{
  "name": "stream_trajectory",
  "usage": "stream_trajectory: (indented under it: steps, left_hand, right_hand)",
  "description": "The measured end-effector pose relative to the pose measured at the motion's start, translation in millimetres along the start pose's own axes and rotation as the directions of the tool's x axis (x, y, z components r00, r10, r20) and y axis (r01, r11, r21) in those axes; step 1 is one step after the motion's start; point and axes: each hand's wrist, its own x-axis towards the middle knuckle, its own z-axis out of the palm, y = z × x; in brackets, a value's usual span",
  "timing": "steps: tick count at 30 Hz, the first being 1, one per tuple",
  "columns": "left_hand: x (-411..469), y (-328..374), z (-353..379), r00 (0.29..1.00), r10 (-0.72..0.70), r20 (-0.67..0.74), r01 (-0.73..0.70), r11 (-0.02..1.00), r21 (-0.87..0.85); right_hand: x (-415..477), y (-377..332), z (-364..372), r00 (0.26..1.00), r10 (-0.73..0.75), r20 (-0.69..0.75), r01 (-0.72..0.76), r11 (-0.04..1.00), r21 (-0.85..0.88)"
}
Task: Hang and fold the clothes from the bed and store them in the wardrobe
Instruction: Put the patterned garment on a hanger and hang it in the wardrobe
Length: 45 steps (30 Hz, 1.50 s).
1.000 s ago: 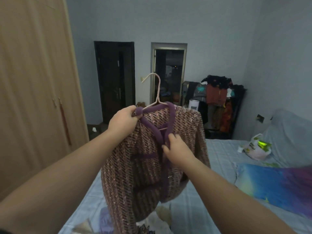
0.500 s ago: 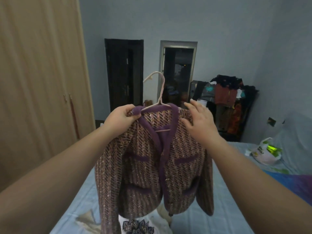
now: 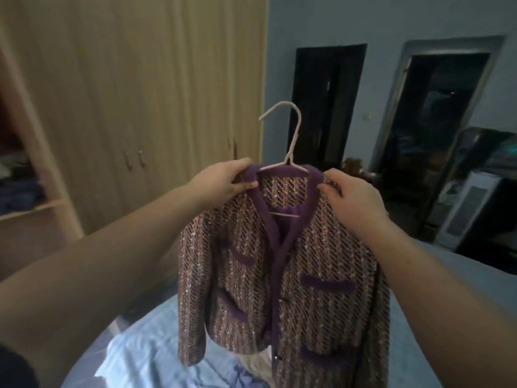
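The jacket [image 3: 293,264] on its hanger [image 3: 292,141], pinched at the shoulders between my left hand [image 3: 223,183] and right hand [image 3: 355,200], filled the space straight ahead of me, hanging over the bed [image 3: 145,354]. To the left the wardrobe [image 3: 156,88] showed closed doors, a flat barrier. Only its far-left compartment stood open, and folded clothes [image 3: 19,191] took up the shelf [image 3: 33,210] there. Around the hanger's hook the air was free.
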Motion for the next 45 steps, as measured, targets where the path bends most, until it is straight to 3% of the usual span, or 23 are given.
stream_trajectory:
  steps: [5,7,10,13,15,17,21,23,28,31,33,35,38,41,45]
  left_hand:
    - [-37.2,-38.6,-43.9,0.99,-0.137,0.017,0.127,0.952,0.279]
    - [-53.7,-61.9,-64.2,0.982,-0.186,0.042,0.168,0.948,0.272]
    - [-79.0,-100.6,-99.9,0.935,-0.344,0.084,0.333,0.935,0.117]
    - [-109.5,-134.2,-126.8,0.889,-0.446,0.107,0.422,0.887,0.188]
    - [-134.7,-156.9,-142.3,0.89,-0.452,0.05,0.433,0.876,0.213]
    - [-163.6,-178.8,-162.6,0.884,-0.463,-0.054,0.462,0.855,0.233]
    - [-218.4,-223.8,-211.1,0.878,-0.428,-0.213,0.477,0.815,0.33]
    - [-241.1,-246.5,-236.5,0.868,-0.404,-0.287,0.487,0.802,0.345]
    - [-294.6,-298.0,-296.1,0.707,-0.493,-0.507,0.696,0.611,0.376]
    - [-323.1,-307.0,-313.1,0.686,-0.465,-0.56,0.678,0.688,0.259]
    - [-343.3,-307.9,-319.5,0.675,-0.583,-0.453,0.681,0.729,0.076]
    - [-363.9,-311.3,-323.9,0.689,-0.695,-0.204,0.71,0.704,-0.001]
    - [-390.8,-322.0,-328.7,0.681,-0.731,0.043,0.722,0.661,-0.205]
    - [-406.0,-341.0,-338.3,0.585,-0.809,0.049,0.764,0.53,-0.369]
    - [-413.9,-373.4,-350.2,0.457,-0.888,0.047,0.777,0.373,-0.506]
  right_hand:
    - [35.4,-57.5,43.6,0.99,-0.128,0.067,0.125,0.991,0.047]
    - [45.7,-78.3,61.4,0.981,-0.165,0.101,0.156,0.984,0.091]
    - [59.7,-109.8,86.9,0.973,-0.207,0.103,0.193,0.972,0.131]
    - [71.4,-155.1,112.0,0.958,-0.257,0.126,0.235,0.958,0.165]
    - [79.9,-192.0,128.1,0.938,-0.304,0.163,0.272,0.942,0.196]
    - [90.6,-231.7,139.9,0.895,-0.374,0.242,0.307,0.912,0.273]
    - [106.7,-323.9,155.5,0.687,-0.508,0.52,0.368,0.86,0.355]
    - [107.7,-371.6,171.4,0.624,-0.556,0.55,0.39,0.831,0.397]
    - [106.3,-480.8,228.8,0.741,-0.56,0.37,0.263,0.749,0.608]
    - [100.7,-544.4,269.8,0.778,-0.512,0.364,0.199,0.751,0.63]
    - [94.3,-584.2,298.0,0.794,-0.464,0.392,0.114,0.748,0.654]
    - [89.6,-620.8,322.6,0.801,-0.415,0.431,0.016,0.735,0.678]
    - [84.0,-672.2,351.5,0.793,-0.32,0.518,-0.214,0.65,0.729]
    - [76.2,-720.0,374.5,0.723,-0.268,0.637,-0.478,0.473,0.74]
    - [66.0,-766.9,403.8,0.471,-0.439,0.765,-0.813,0.12,0.569]
